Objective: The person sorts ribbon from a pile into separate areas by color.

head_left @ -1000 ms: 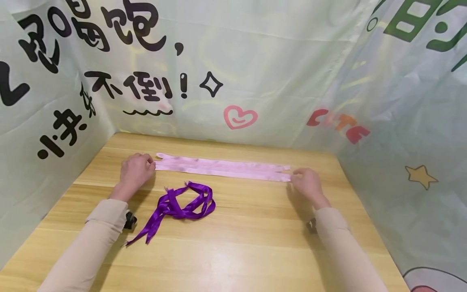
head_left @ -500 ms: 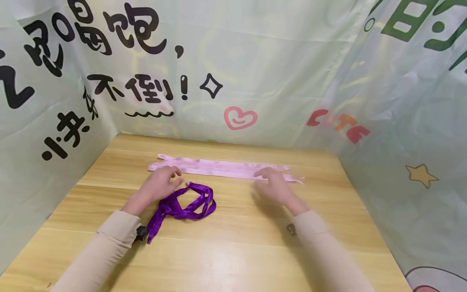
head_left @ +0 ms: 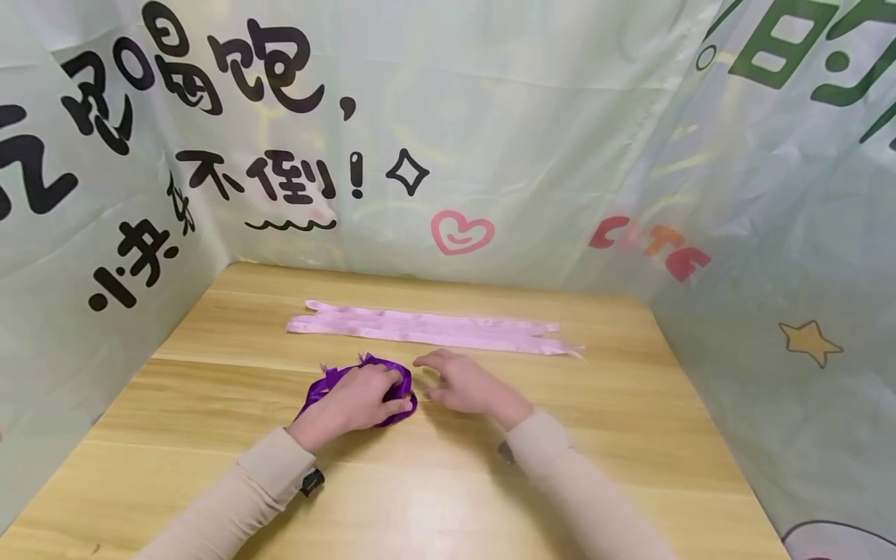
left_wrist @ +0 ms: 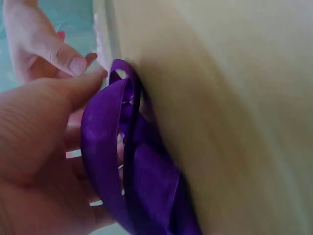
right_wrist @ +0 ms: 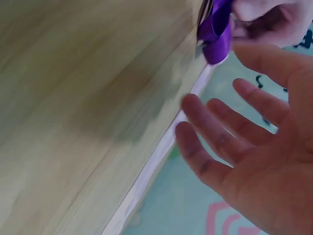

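A tangled purple satin ribbon (head_left: 402,403) lies mid-table, partly hidden beneath my left hand (head_left: 357,400). That hand reaches over it with thumb and fingers spread apart. In the left wrist view, the ribbon's loops (left_wrist: 105,137) stand beside the thumb and in front of the fingers, without a visible pinch. Just right of the ribbon hovers my right hand (head_left: 465,383); its fingers are relaxed and hold nothing. The right wrist view shows those fingers (right_wrist: 220,139) spread, apart from the purple ribbon (right_wrist: 215,36).
Pink satin ribbon strips (head_left: 434,328) lie flat, side by side, across the back of the wooden table (head_left: 434,498). A printed fabric backdrop (head_left: 532,155) encloses the table at the back and both sides.
Both hands have left the ends of the pink ribbon strips and come nearer and inward. My left hand is now over the purple ribbon, my right hand beside it.
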### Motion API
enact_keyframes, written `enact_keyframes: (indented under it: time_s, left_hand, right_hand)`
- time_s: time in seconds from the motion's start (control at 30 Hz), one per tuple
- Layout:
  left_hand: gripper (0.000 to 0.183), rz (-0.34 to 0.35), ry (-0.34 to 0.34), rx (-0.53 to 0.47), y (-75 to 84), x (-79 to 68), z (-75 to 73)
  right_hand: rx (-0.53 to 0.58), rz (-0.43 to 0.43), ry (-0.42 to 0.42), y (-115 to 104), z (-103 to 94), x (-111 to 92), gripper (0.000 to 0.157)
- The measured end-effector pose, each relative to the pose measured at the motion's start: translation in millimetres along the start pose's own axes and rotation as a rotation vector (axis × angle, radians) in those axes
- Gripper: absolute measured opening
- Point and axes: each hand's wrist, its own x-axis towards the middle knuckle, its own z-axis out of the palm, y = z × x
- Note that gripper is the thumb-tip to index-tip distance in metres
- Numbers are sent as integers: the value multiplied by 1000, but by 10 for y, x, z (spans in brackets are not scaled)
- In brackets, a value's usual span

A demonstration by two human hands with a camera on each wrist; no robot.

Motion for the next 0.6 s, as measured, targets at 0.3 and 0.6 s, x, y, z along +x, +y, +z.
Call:
enact_keyframes:
  time_s: [0.3, 0.6]
  left_hand:
    - [31, 126, -9, -143, 83, -79, 48]
    - [26, 138, -85, -276, 161, -102, 15]
  right_hand:
    - [-60, -47, -122, -90, 129, -26, 41]
    - [129, -45, -104, -46, 94, -152, 16]
